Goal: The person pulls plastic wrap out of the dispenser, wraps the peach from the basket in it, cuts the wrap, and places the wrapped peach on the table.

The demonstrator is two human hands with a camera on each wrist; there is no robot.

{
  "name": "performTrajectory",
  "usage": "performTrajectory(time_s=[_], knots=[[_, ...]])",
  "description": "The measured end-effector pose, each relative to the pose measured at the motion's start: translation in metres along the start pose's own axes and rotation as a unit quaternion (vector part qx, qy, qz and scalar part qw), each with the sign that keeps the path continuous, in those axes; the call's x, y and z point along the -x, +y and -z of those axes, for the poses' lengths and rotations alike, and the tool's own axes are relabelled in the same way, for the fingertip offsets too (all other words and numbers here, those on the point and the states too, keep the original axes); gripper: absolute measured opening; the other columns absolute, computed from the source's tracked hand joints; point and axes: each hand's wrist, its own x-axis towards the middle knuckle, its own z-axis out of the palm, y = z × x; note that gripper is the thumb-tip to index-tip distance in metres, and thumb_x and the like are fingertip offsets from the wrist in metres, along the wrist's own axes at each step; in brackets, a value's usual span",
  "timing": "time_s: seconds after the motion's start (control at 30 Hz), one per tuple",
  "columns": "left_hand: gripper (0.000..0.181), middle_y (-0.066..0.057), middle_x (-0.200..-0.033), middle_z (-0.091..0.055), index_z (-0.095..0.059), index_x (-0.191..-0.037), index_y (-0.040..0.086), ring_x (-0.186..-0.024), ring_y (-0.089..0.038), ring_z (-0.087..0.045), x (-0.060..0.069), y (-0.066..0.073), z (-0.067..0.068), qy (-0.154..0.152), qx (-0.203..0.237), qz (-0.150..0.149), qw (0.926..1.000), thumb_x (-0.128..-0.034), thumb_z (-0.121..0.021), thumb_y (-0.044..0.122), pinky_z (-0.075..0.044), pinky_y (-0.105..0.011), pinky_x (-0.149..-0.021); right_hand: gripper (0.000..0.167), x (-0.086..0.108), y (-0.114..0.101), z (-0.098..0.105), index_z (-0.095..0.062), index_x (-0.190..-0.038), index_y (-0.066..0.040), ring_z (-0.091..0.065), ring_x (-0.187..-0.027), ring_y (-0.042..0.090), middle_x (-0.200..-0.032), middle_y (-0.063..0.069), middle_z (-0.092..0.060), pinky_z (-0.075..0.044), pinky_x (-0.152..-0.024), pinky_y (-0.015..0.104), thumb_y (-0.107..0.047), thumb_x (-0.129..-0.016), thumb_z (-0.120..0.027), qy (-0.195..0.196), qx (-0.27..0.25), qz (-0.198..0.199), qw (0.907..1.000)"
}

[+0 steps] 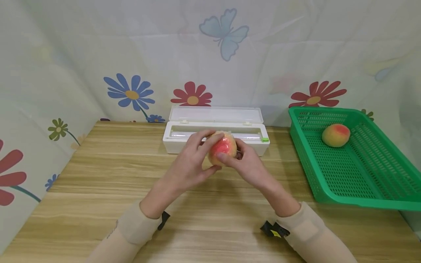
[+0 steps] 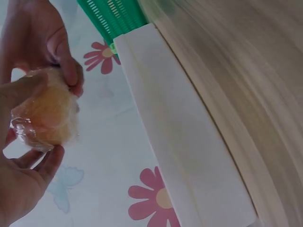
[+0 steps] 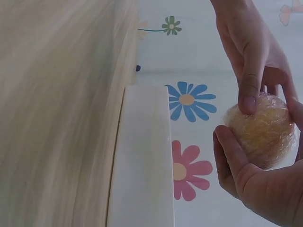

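Observation:
A red and yellow peach [image 1: 228, 143], covered in clear cling film, is held up between both hands above the table. The left hand [image 1: 188, 163] grips it from the left, with fingers over its top and the thumb underneath. From the other side the right hand [image 1: 251, 165] grips it, thumb on the near face. Both wrist views show the film wrinkled and shiny around the peach [image 3: 265, 135]. Just behind the hands stands a white cling film dispenser [image 1: 177, 146], its clear lid raised and a film roll inside. The hands hide part of its front.
A green plastic basket [image 1: 304, 166] stands on the right of the wooden table [image 1: 108, 164], with another peach [image 1: 336, 135] in it. A green slider [image 1: 265, 139] sits at the dispenser's right end. Behind the table hangs a flowered cloth [image 1: 158, 58].

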Motion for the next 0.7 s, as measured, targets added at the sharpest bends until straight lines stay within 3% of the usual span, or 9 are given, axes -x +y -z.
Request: performTrajectory(time_s=[0.2,0.4,0.7], knots=[[0.095,-0.016,-0.144,-0.044,-0.041,-0.147,0.013,-0.133,-0.030,-0.042,0.000,0.004,-0.002,-0.011,-0.004,0.012,0.9999,-0.0710,-0.097,0.028,-0.050,-0.039,-0.102,0.069,0.001,0.003,-0.005,-0.040,-0.149,-0.003,-0.060,-0.120,0.030,-0.138,0.015,-0.054,-0.054,-0.096,0.040,-0.034,-0.097,-0.073,0.007,-0.003,-0.003,1.0000],[0.082,-0.016,-0.136,-0.049,-0.048,-0.138,0.008,-0.126,-0.031,-0.047,0.001,0.003,-0.004,0.006,-0.002,0.029,0.9996,-0.0724,-0.094,0.022,-0.052,-0.040,-0.099,0.070,0.003,0.003,-0.006,-0.039,-0.150,-0.002,-0.059,-0.123,0.031,-0.142,0.016,-0.052,-0.055,-0.095,0.040,-0.032,-0.097,-0.073,-0.010,0.019,-0.004,0.9998],[0.081,-0.011,-0.130,-0.054,-0.051,-0.136,0.007,-0.117,-0.025,-0.053,0.004,-0.017,0.010,-0.012,0.016,0.116,0.9931,-0.0698,-0.094,0.026,-0.056,-0.041,-0.093,0.075,0.007,0.003,0.001,-0.032,-0.158,-0.005,-0.061,-0.120,0.035,-0.142,0.018,-0.053,-0.055,-0.094,0.046,-0.047,-0.102,-0.062,-0.054,0.110,-0.005,0.9925]])
